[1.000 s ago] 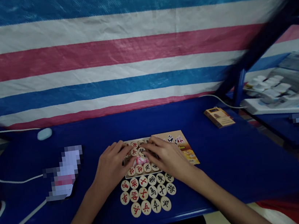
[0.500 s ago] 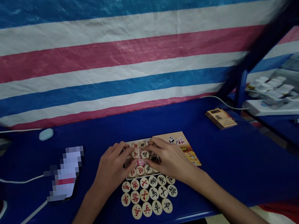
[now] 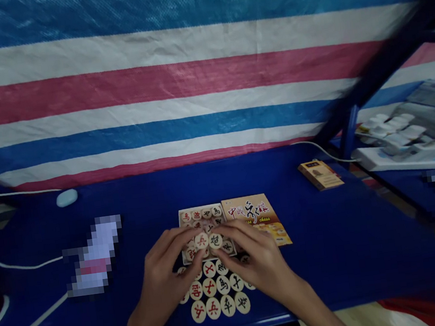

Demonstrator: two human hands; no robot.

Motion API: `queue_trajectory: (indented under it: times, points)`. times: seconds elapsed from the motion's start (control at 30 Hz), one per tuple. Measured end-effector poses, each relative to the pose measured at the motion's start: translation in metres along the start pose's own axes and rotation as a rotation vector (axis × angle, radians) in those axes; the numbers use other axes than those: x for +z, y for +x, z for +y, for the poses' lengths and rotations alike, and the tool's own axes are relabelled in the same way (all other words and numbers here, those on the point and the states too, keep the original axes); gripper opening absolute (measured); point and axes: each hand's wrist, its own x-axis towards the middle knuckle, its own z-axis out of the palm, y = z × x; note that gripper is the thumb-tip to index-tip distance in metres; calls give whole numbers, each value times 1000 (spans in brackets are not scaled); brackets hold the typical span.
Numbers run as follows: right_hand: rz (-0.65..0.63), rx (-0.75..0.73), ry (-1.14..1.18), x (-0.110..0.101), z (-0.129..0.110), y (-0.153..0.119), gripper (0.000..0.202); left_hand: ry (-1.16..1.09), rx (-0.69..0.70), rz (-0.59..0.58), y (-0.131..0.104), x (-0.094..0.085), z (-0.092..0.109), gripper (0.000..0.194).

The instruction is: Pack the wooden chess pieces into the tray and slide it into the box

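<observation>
Between thumb and fingers, my left hand [image 3: 169, 263] grips a round xiangqi piece with a red character [image 3: 201, 240]. Close beside it, my right hand [image 3: 252, 246] pinches a xiangqi piece with a black character [image 3: 215, 240]. Both are raised above a white box [image 3: 180, 220] of more pieces, whose middle and front are partly covered by my fingers. Nearer to me, loose xiangqi pieces [image 3: 213, 308] lie in rows on the blue table, red characters to the left and black to the right. My hands hide some at the row ends.
The printed box lid [image 3: 266, 210] lies right of the box. A pixelated phone [image 3: 97, 256] with a cable is at left, near a pale blue earbud-like case [image 3: 67, 198]. A small tan box [image 3: 320, 174] and a power strip [image 3: 409, 157] are at right. Striped sheeting [image 3: 190, 81] hangs behind.
My hands have come toward me and closer together, each with a piece lifted from the box area. The back of the box and more of the lid now show.
</observation>
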Motion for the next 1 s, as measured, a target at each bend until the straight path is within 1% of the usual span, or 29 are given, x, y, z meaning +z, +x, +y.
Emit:
queue_trajectory:
  times: [0.1,0.17,0.23,0.37,0.53,0.77,1.0]
  points:
    - [50,33,41,6,-4,-18,39,-38,-44,75,-20,5,6,34]
    - [72,32,33,10,-4,-27,42,-41,-67,91,-29,6,6,31]
    - [82,26,18,12,-4,-33,45,-32,-85,97,-34,5,4,30]
    - [90,63,51,15,-8,-37,49,-51,-61,84,-33,4,3,31]
    - [110,101,83,16,-13,-36,40,-69,-1,72,-32,6,6,30]
    - [86,32,-1,19,-9,-36,43,-37,-47,114,-30,4,7,30]
    - [83,38,-18,19,-12,-33,42,-49,-40,126,-31,5,5,32]
